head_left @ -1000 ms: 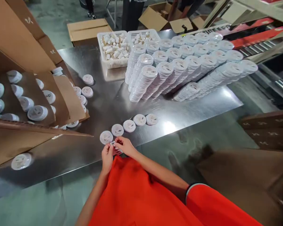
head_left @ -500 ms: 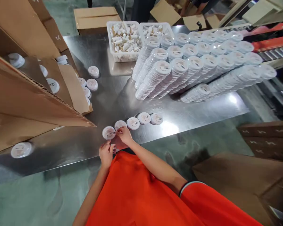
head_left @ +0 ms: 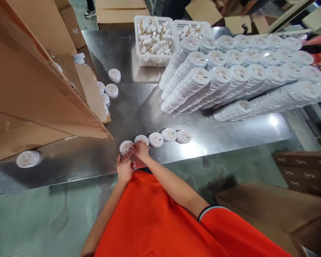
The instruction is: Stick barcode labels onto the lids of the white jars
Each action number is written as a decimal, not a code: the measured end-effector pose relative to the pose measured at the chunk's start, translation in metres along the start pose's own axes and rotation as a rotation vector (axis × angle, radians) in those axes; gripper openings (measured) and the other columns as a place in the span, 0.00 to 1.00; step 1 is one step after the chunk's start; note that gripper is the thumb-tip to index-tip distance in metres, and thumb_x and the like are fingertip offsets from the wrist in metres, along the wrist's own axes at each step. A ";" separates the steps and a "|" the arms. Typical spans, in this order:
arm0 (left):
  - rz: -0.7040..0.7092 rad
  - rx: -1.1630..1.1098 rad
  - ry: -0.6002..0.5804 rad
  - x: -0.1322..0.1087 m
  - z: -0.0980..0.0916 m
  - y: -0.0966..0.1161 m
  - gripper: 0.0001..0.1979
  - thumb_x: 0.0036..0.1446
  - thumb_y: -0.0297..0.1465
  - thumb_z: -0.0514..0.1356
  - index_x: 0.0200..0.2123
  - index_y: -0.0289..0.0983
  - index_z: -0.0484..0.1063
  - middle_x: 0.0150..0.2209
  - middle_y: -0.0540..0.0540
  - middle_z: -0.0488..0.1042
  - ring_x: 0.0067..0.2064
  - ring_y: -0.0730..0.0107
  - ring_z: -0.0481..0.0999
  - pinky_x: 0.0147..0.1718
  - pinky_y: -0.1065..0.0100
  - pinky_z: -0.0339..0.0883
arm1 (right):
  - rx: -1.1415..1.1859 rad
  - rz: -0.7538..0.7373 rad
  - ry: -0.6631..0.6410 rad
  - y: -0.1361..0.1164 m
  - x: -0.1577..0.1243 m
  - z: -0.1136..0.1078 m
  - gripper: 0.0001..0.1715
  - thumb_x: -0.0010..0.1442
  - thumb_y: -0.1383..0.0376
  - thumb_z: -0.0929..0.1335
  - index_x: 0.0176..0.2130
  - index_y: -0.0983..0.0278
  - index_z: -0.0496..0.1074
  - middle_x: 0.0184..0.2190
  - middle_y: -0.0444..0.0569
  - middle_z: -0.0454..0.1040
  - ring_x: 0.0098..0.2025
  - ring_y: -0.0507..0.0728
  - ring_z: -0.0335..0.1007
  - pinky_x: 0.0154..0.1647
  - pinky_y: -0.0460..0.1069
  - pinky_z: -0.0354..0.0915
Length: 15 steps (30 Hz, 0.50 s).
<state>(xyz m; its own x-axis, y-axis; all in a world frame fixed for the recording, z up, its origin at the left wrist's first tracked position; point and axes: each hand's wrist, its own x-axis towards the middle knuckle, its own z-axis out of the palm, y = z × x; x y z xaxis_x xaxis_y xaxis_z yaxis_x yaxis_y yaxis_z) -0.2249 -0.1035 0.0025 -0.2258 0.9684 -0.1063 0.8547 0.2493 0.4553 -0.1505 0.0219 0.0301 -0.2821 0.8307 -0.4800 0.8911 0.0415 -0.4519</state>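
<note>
A row of several flat round white lids [head_left: 169, 134] lies near the front edge of the steel table [head_left: 128, 110]. My right hand [head_left: 140, 150] rests with pinched fingers on the leftmost lid [head_left: 125, 146] of that row. Just below and to the left, my left hand [head_left: 124, 167] reaches toward the same lid, fingers partly stretched, and a small dark-edged strip shows at its palm side. What my right fingertips pinch is too small to make out.
Tall leaning stacks of white lids [head_left: 230, 82] fill the table's right half. Two white baskets [head_left: 153, 39] of small bottles stand at the back. A large open cardboard box [head_left: 37, 85] with lids inside lies at the left; loose lids [head_left: 111, 90] sit beside it, one [head_left: 28, 159] near the front.
My hands moved from the table edge, where both pinched a small label, up onto the leftmost lid. The view has tilted and shifted.
</note>
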 end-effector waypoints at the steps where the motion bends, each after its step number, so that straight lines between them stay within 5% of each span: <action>1: -0.005 -0.001 -0.006 0.000 0.000 0.000 0.09 0.62 0.27 0.55 0.35 0.39 0.75 0.56 0.41 0.75 0.62 0.57 0.70 0.65 0.42 0.51 | -0.011 0.001 -0.001 -0.001 0.000 0.000 0.14 0.64 0.62 0.64 0.42 0.62 0.79 0.49 0.54 0.72 0.54 0.64 0.61 0.51 0.55 0.57; 15: -0.011 -0.028 0.004 0.001 -0.004 0.002 0.10 0.60 0.27 0.55 0.34 0.40 0.77 0.55 0.43 0.76 0.60 0.56 0.71 0.66 0.44 0.52 | -0.245 -0.125 0.065 -0.003 -0.006 0.007 0.17 0.67 0.60 0.61 0.45 0.64 0.76 0.51 0.60 0.71 0.52 0.65 0.64 0.50 0.58 0.58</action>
<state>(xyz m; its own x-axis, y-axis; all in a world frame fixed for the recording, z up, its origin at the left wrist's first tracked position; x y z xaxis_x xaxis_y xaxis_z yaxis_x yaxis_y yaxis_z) -0.2256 -0.1022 0.0062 -0.2368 0.9655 -0.1082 0.8386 0.2593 0.4790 -0.1536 0.0126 0.0291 -0.3791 0.8442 -0.3789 0.9122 0.2723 -0.3061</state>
